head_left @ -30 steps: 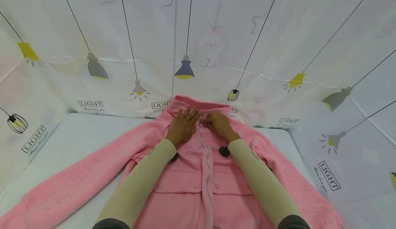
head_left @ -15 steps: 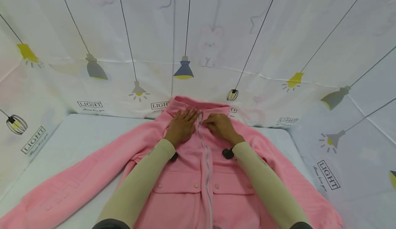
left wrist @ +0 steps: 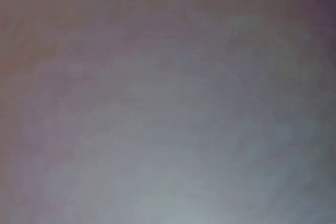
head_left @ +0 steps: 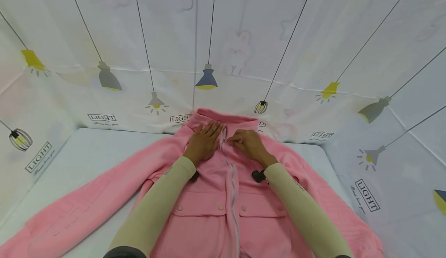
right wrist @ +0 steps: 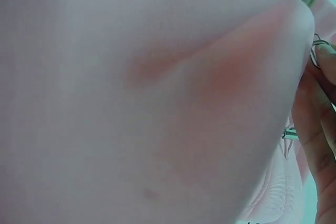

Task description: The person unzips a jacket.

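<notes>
A pink jacket (head_left: 212, 196) lies front-up on the pale table (head_left: 87, 149), sleeves spread to both sides, collar up against the lamp-print backdrop (head_left: 244, 57). The left hand (head_left: 203, 142) rests flat on the cloth just left of the zipper (head_left: 230, 180), fingers straight and together, pressing the chest panel near the collar. The right hand (head_left: 249, 144) sits just right of the zipper line, fingers curled, pinching the zipper pull close under the collar. In the right wrist view, fingers (right wrist: 317, 108) grip a small metal ring amid blurred pink fabric. The left wrist view shows only a grey blur.
</notes>
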Demonstrator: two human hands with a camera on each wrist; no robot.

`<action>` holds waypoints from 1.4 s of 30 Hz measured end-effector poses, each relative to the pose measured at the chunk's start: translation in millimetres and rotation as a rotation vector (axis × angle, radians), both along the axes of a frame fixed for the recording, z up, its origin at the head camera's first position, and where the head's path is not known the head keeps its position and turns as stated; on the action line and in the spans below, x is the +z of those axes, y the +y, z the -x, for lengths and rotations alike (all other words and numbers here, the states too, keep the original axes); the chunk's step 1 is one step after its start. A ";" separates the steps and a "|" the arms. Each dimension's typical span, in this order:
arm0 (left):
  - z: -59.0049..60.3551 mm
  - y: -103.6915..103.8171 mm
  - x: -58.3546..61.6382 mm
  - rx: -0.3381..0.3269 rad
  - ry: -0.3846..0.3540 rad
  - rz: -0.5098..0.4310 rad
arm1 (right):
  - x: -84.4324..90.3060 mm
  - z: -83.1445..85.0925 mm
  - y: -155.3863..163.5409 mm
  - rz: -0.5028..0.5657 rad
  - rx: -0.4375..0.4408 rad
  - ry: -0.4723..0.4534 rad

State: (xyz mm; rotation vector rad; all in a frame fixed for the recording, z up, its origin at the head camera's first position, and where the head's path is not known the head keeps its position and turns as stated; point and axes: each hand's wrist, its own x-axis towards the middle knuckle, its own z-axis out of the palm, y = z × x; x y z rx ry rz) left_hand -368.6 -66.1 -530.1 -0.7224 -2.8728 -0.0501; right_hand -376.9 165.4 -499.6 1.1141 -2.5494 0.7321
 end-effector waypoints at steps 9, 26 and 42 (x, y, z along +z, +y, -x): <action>-1.4 -1.7 -0.6 0.009 -0.025 -0.011 | -0.1 -9.6 -0.8 0.007 0.016 -0.009; -18.1 -10.9 9.2 -0.007 -0.012 -0.053 | 9.7 -22.9 -2.0 0.018 -0.061 -0.049; -51.7 -2.8 -9.1 -0.107 -0.215 -0.055 | 0.0 -15.0 -1.8 -0.098 -0.151 0.055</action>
